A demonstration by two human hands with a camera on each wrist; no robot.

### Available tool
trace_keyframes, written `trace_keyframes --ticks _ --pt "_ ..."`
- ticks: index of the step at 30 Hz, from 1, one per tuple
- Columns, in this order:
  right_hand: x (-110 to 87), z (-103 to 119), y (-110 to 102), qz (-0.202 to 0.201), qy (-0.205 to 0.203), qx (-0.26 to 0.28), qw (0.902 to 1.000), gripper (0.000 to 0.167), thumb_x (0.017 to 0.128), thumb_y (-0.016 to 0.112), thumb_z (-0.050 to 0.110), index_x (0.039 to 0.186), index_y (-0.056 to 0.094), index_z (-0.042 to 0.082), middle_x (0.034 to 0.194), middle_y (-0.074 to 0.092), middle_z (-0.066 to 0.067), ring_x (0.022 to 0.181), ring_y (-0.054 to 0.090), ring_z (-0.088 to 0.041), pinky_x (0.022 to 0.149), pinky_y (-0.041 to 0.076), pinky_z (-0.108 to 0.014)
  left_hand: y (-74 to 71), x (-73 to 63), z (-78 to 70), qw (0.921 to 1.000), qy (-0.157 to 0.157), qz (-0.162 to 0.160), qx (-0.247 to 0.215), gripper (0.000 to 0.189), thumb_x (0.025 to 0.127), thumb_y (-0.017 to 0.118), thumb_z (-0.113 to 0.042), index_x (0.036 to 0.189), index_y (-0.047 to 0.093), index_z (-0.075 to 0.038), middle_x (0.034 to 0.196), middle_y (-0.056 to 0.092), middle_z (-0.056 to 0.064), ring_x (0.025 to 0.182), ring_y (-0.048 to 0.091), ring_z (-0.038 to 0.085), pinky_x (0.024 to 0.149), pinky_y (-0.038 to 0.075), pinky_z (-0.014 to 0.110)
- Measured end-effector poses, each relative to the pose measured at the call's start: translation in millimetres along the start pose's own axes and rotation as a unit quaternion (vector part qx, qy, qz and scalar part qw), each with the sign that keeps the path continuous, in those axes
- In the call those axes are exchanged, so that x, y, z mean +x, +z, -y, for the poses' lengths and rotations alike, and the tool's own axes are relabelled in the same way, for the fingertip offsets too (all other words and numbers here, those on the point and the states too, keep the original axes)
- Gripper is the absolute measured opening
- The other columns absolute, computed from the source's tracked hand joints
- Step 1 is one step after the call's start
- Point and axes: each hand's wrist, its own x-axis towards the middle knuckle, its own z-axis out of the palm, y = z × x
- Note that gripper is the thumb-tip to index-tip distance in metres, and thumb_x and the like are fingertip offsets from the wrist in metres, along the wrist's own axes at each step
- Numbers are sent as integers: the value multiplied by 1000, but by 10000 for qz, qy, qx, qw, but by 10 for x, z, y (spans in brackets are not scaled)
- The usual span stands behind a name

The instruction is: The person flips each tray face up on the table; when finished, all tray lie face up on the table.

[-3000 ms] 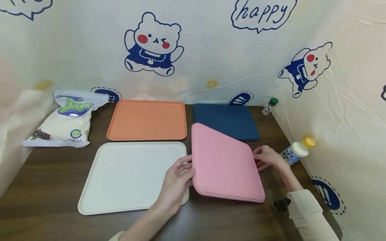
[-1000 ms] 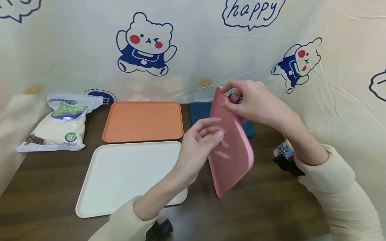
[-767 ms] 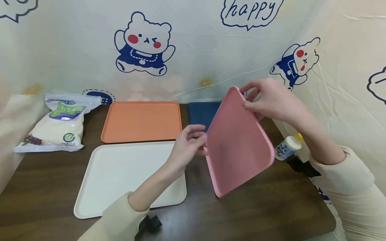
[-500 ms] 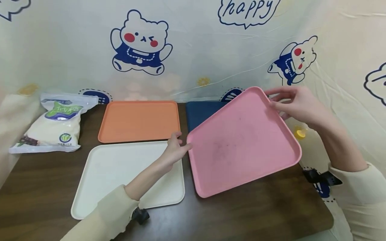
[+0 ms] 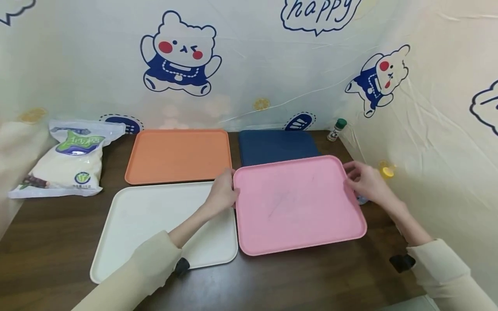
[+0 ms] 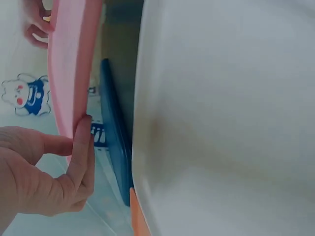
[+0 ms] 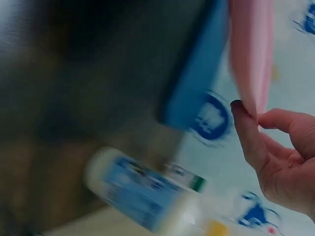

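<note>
A pink rectangular tray (image 5: 297, 209) is held just off the table, its rimmed side facing up and its right end slightly raised. My left hand (image 5: 221, 195) pinches its left edge, and the left wrist view shows the thumb (image 6: 58, 145) on one side of the rim and the fingers on the other. At the opposite edge my right hand (image 5: 367, 185) grips the rim between thumb and fingers, as the right wrist view also shows. To the left lies a white tray (image 5: 167, 224), with the left hand over its far right corner. A dark blue tray (image 5: 278, 147) lies behind the pink one.
An orange tray (image 5: 179, 157) lies behind the white one on the brown table (image 5: 280, 280). At the far left stands a bag of white contents (image 5: 74, 157). A green-capped small bottle (image 5: 336, 130) and a yellow-capped bottle (image 7: 140, 191) are at the right, by the printed cloth.
The pink tray has been turned over from underside up to rimmed side up, then lowered. My left hand, loose beside it a second ago, now grips its left edge; the right hand has come down.
</note>
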Motion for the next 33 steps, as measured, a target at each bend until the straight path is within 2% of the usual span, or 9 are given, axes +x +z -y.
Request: trace_keyframes --ticks 2,4,7,10,14,18,23,30,33 --pt "16 -113 175 147 98 -113 9998 37 85 63 -3 120 52 -12 84 64 -21 58 63 -24 47 52 -28 59 24 -10 9977 122 29 671 45 89 57 7 131 42 11 109 53 27 83 61 29 63 55 35" --pt "34 -209 329 237 167 -277 9992 37 84 62 -3 119 51 -13 80 64 -19 55 61 -21 46 51 -29 129 41 -25 9921 139 141 1236 46 87 56 9 131 42 13 114 49 31 81 59 29 61 53 33" --pt "58 -323 507 279 192 -420 9985 35 83 60 -4 116 52 -15 76 63 -18 52 59 -19 44 50 -30 250 68 -43 9853 57 410 1656 47 86 53 14 130 39 17 113 45 35 65 59 28 46 49 29" --pt "52 -417 618 372 350 -482 9975 35 82 60 -7 114 51 -14 73 61 -17 50 57 -18 43 50 -30 360 90 -58 9792 131 541 1953 43 84 54 16 125 42 20 107 45 34 57 57 24 42 47 26" --pt "31 -494 694 564 612 -525 9951 37 81 58 -10 116 49 -14 71 59 -14 48 55 -16 42 49 -28 457 101 -61 9734 305 612 2185 35 83 54 17 117 46 22 99 47 30 50 55 21 40 46 25" --pt "38 -509 733 478 568 -713 9947 35 80 58 -10 114 50 -15 69 57 -13 48 53 -17 42 48 -29 485 114 -56 9699 343 626 2329 29 84 56 15 111 50 21 92 47 27 49 53 20 39 45 24" --pt "55 -493 758 334 509 -1091 9922 30 80 58 -8 109 54 -14 71 57 -14 54 54 -22 46 47 -33 481 122 -53 9669 414 707 2417 26 84 57 14 108 53 20 86 48 24 51 53 21 40 46 26" --pt "60 -448 773 307 514 -1263 9902 29 81 58 -6 109 57 -13 83 62 -25 59 57 -27 51 49 -40 432 141 -75 9571 376 830 2751 22 84 60 10 105 58 17 87 51 24 60 57 24 48 51 31" --pt "72 -436 771 385 528 -1292 9895 29 82 59 -4 109 57 -13 84 63 -25 60 57 -27 51 50 -40 374 167 -95 9595 231 909 2655 23 85 60 9 107 60 15 92 53 25 64 58 25 49 51 31"
